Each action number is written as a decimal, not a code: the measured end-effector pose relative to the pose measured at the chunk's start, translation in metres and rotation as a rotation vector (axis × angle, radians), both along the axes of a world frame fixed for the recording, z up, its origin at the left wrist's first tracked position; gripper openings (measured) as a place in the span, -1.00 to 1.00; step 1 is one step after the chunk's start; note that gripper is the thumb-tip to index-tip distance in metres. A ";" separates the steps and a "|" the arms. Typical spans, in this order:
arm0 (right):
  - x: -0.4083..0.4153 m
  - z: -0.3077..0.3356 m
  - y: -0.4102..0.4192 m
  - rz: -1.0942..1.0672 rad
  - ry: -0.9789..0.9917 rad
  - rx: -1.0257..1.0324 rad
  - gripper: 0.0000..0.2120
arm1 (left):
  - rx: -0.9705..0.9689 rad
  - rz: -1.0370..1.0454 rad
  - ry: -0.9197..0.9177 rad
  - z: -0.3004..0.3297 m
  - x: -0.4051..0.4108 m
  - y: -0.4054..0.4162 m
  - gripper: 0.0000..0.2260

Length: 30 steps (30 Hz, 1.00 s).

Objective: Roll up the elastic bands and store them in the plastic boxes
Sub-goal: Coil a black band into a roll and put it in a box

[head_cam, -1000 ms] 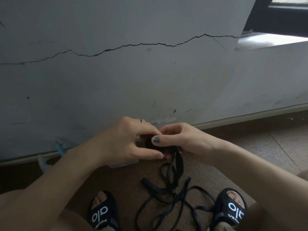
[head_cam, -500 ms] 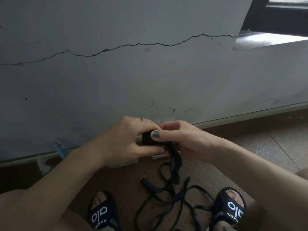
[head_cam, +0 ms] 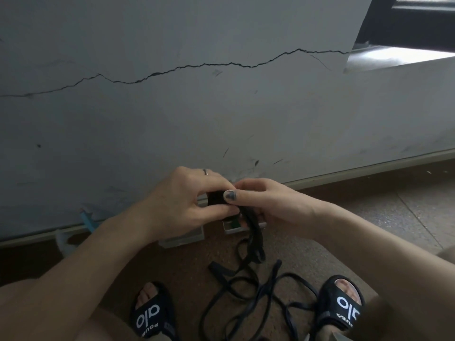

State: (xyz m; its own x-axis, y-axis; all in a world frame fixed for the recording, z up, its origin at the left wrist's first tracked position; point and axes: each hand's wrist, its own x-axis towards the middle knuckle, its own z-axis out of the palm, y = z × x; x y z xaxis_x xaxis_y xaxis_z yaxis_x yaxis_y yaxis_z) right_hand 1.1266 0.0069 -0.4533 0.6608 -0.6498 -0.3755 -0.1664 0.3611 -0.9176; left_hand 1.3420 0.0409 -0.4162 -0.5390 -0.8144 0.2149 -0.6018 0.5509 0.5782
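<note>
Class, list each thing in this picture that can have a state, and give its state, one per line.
Left hand: pinching the roll.
Right hand: pinching the roll.
Roll: partly wound, held off the floor.
Band: mostly loose, tangled on the floor.
Boxes: on the floor, mostly hidden by the hands.

We hold the rolled black elastic band (head_cam: 216, 198) between left hand (head_cam: 182, 205) and right hand (head_cam: 268, 205), before the cracked grey wall (head_cam: 221, 114). Clear plastic boxes (head_cam: 183, 238) sit below the roll, against that wall; loose band loops (head_cam: 246, 286) nearer us, between two black slide sandals (head_cam: 152, 313).
</note>
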 end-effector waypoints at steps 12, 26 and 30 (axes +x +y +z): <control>-0.001 -0.002 -0.004 0.046 -0.039 0.062 -0.57 | -0.026 -0.002 -0.010 -0.005 -0.002 0.000 -0.82; -0.006 0.002 -0.006 0.110 -0.133 0.107 -0.65 | 0.036 0.020 0.053 -0.007 -0.002 0.001 -0.79; 0.002 -0.005 -0.003 -0.024 0.027 -0.024 -0.51 | 0.015 -0.013 -0.024 -0.009 -0.004 -0.001 -0.75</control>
State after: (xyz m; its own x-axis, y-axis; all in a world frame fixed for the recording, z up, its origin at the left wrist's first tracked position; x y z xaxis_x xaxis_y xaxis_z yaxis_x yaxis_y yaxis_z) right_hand 1.1288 0.0044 -0.4581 0.6349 -0.6743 -0.3772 -0.1831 0.3430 -0.9213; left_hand 1.3382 0.0399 -0.4247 -0.5545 -0.8104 0.1893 -0.6084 0.5499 0.5722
